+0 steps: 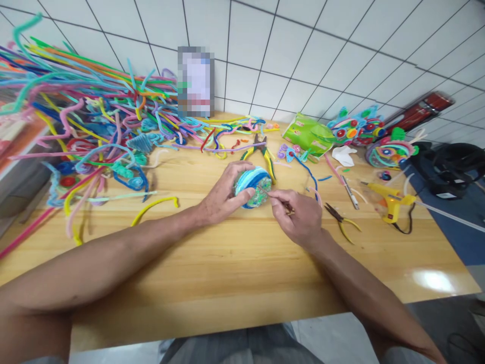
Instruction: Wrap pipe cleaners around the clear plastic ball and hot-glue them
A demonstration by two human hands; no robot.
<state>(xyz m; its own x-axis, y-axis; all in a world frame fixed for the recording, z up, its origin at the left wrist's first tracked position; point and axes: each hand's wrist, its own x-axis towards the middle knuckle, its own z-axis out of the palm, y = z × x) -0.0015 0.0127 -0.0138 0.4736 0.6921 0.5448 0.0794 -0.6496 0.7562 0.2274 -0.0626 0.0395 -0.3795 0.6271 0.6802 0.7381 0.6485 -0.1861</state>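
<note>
My left hand is closed around a round piece wrapped in blue, teal and pale green pipe-cleaner stripes. Its right side shows a rough, greenish, shiny surface. The left thumb presses across that surface. Close against the same side, my right hand is curled, with thumb and forefinger pinched together. A thin strand seems to run from that pinch to the round piece, but it is too small to name. Just behind the piece lie pliers with yellow-green handles. Smaller pliers with yellow handles lie right of my right hand.
Colourful pipe cleaners are heaped at the left and back. A yellow glue gun, a slim white tool and a green tissue pack lie to the right. Decorated pieces and a red cylinder stand behind, by the tiled wall.
</note>
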